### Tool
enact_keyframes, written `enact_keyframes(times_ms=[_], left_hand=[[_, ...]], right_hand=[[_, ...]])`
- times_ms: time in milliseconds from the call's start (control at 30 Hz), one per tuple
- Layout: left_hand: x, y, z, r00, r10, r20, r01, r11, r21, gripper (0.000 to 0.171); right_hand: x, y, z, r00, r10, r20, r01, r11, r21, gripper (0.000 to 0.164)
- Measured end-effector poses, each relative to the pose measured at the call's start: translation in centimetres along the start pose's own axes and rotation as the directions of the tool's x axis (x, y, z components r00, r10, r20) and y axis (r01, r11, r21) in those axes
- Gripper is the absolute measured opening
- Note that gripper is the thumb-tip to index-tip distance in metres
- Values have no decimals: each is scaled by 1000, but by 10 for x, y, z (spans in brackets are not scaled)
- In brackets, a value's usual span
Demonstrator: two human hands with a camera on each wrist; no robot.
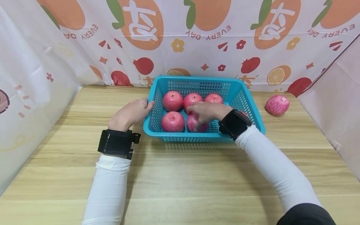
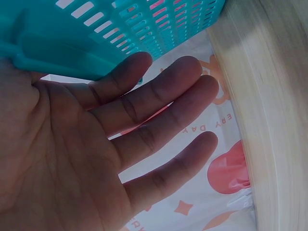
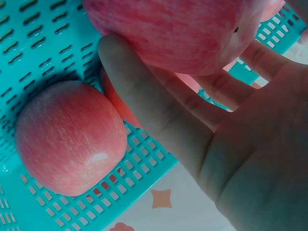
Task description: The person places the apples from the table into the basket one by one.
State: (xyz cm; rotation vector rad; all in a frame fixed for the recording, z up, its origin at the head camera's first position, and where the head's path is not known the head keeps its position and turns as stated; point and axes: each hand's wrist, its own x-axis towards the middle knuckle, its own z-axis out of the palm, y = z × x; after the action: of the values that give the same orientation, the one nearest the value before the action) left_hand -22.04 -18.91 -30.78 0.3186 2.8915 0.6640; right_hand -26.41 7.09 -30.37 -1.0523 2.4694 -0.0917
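A blue plastic basket with slotted walls stands on the wooden table, several red apples inside it. My left hand holds its left rim, the thumb hooked over the edge. In the left wrist view the other fingers stretch along the basket's outside, and the thumb is mostly hidden behind the rim. Inside the basket, my right hand grips a mottled red apple at the front, thumb on one side and fingers on the other. Another apple lies beside it at the front left.
One more mottled apple lies on the table, right of the basket. Behind the basket hangs a white fruit-print curtain, close to its back wall. Black bands circle both wrists.
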Motion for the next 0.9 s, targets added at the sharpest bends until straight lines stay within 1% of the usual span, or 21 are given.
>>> enact_keyframes(times_ms=[100,333,500,567,700,833,900], left_hand=[[1,0,1,1000,1,4,-1,1000,1,54],[1,1,0,1000,-4,10,4,1000,-3,53],[0,1,-1,1000,-10,2,10,1000,-3,51],[0,1,-1,1000,-7,0,7,1000,0,51],[0,1,-1,1000,-5,-4,5,1000,0,52],[0,1,0,1000,-7,-4,7,1000,-10,51],[0,1,0,1000,-9,-3,9,1000,-14,52]], right_hand=[[-2,3,0,1000,-4,-6,4,1000,7,67],[-10,11,-5,998,-8,-64,12,999,50,71],[-16,15,-10,998,-1,-66,7,996,83,73],[-19,17,-12,997,8,-76,-1,996,94,71],[-23,21,-16,992,24,-126,-13,996,90,64],[-26,25,-20,985,20,-173,-8,997,72,55],[-27,27,-21,982,7,-191,8,997,76,52]])
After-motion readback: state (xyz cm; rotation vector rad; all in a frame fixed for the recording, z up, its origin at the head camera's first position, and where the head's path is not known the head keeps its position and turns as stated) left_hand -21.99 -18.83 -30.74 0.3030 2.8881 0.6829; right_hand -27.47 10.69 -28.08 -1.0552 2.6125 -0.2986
